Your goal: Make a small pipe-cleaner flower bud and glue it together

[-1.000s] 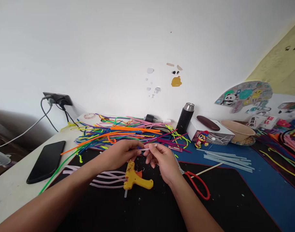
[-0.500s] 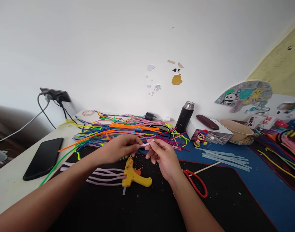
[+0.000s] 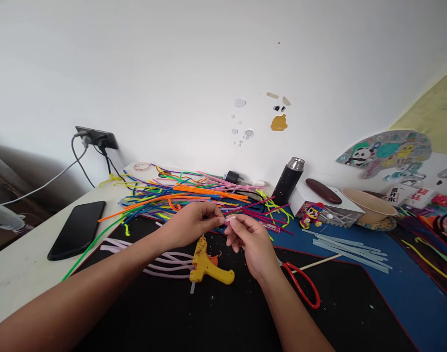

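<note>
A short pale lilac pipe cleaner is pinched between both hands, mostly covered by the fingertips. My left hand holds its left end, and my right hand holds the other end between thumb and index finger. Just below the hands, a yellow glue gun lies on the black mat with a glue stick poking out of its back. Lilac pipe cleaners lie left of the gun, partly behind my left forearm. Red-handled pliers or scissors rest beside my right wrist.
Colourful pipe cleaners are heaped behind the hands. A black phone lies at the left. Rightward are a black thermos, a tissue box, a small figurine, glue sticks and a bowl.
The whole view has shifted, so the surroundings appear farther right. My hands have come closer together, and less of the lilac piece shows between them.
</note>
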`<state>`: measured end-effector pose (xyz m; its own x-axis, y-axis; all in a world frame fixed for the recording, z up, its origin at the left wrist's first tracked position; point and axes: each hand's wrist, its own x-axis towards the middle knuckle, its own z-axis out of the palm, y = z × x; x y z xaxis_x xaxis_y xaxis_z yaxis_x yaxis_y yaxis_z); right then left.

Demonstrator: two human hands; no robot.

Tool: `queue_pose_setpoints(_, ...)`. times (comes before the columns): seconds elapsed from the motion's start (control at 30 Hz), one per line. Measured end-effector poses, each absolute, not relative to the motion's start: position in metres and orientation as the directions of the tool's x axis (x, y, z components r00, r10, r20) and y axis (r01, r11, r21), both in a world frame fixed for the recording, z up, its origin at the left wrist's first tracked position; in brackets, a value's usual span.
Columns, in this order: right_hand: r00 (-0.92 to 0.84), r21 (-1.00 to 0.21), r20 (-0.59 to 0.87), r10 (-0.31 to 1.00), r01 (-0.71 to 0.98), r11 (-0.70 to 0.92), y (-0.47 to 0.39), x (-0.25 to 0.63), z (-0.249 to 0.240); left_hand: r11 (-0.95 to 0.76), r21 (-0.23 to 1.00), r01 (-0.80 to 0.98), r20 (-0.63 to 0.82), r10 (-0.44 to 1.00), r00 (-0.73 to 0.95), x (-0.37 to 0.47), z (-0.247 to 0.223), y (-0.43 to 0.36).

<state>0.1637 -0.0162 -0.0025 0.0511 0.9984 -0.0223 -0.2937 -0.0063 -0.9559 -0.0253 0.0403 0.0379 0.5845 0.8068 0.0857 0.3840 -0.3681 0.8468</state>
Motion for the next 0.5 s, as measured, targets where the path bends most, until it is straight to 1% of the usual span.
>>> queue_pose_setpoints(0.2,0.061,-0.951,-0.026,0.998,-0.310,-0.006,-0.017,0.164,0.000,-0.381,0.846,0.373,0.087,0.789,0.609,-0.023,0.039,0.039)
queue_pose_setpoints(0.5,0.080,-0.960,-0.020,0.997,-0.279,0.003,-0.003,0.165,-0.005,-0.359,0.861,0.361,0.067,0.782,0.620,-0.023,0.043,0.056)
